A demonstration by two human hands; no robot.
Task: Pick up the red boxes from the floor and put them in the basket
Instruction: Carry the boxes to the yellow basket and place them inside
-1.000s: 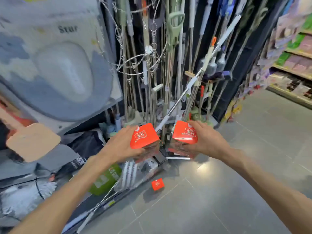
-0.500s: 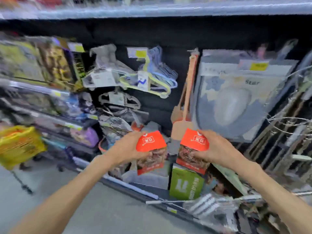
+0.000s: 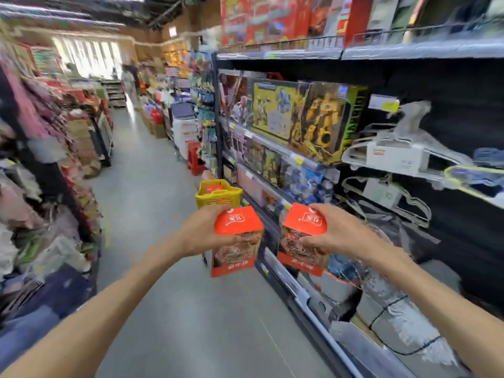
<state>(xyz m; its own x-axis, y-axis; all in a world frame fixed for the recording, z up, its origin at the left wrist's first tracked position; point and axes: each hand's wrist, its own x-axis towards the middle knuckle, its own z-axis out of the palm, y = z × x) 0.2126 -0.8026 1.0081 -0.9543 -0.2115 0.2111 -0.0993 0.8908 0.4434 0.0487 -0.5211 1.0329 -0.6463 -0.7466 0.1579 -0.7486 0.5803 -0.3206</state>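
Carrying step, boxes already off the floor. Left hand (image 3: 203, 230) grips one red box (image 3: 236, 240) by its top edge; right hand (image 3: 336, 233) grips a second red box (image 3: 304, 238) the same way — both held out at chest height, side by side, not touching. Yellow basket (image 3: 218, 196) stands ahead on the aisle floor (image 3: 152, 214) beside the toy shelf (image 3: 286, 151), something red already inside. Next, by my reading: walk up, bring both boxes over the rim, release.

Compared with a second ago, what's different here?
The view has swung left, from the mop rack to the aisle, bringing the yellow basket into sight ahead. Unchanged: the left hand and right hand each still grip a red box.
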